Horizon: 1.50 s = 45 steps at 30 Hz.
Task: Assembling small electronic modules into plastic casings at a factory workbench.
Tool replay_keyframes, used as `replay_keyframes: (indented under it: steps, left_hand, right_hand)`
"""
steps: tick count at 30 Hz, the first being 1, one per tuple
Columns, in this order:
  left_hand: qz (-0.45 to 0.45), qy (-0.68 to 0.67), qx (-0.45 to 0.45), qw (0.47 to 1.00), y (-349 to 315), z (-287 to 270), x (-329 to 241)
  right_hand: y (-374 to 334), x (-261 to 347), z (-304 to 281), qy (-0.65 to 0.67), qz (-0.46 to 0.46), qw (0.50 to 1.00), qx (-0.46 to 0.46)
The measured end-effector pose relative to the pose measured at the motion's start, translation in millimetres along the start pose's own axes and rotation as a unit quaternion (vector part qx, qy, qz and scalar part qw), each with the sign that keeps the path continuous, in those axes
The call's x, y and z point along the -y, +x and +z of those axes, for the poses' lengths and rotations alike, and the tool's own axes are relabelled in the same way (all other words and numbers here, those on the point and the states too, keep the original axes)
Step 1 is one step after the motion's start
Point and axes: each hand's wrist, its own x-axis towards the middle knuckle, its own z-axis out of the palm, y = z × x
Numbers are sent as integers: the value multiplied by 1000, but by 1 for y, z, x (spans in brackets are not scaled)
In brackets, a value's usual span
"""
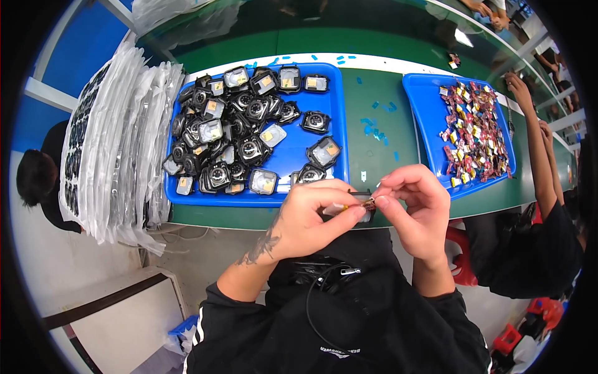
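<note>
In front of my body, at the table's near edge, both hands meet over one small electronic part [369, 203] with a brownish, ribbon-like end and a white-and-yellow tab. My left hand [305, 218] is closed, thumb and forefinger pinching it from the left. The fingertips of my right hand [416, 209] pinch its other end, with thumb and forefinger close together. A dark item sits partly hidden beneath the fingers; I cannot tell what it is. Left of centre, a blue tray [339, 112] holds a heap of black watch cases [255, 109], several with pale square inserts.
A second blue tray [436, 177] to the right holds many small ribbon-like parts [473, 131]. Blue film scraps [370, 128] lie on the green table [367, 162] between the trays. Plastic-wrapped sheets [124, 143] stand at left. Another person's arm [539, 137] reaches in at right.
</note>
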Motion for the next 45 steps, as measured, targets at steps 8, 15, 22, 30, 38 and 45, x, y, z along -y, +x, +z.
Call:
replay_keyframes:
  steps: [8, 15, 22, 30, 38, 45]
  left_hand:
    - [-73, -72, 12, 995, 3, 1, -1]
    - [-47, -216, -81, 972, -1, 11, 11]
    - [-73, -197, -90, 973, 0, 13, 3]
    - [-33, -168, -103, 980, 1, 16, 6]
    - [-6, -165, -112, 980, 0, 17, 11]
    - [40, -110, -148, 982, 2, 23, 14]
  right_hand:
    - [-3, 1, 6, -96, -37, 995, -6]
    - [-4, -7, 14, -117, -55, 988, -81]
    - [-7, -21, 13, -209, -143, 962, -100]
    - [-4, -16, 16, -143, -87, 979, -116]
    - [3, -13, 16, -306, -134, 940, -71]
    - [6, -10, 26, -198, -51, 978, -48]
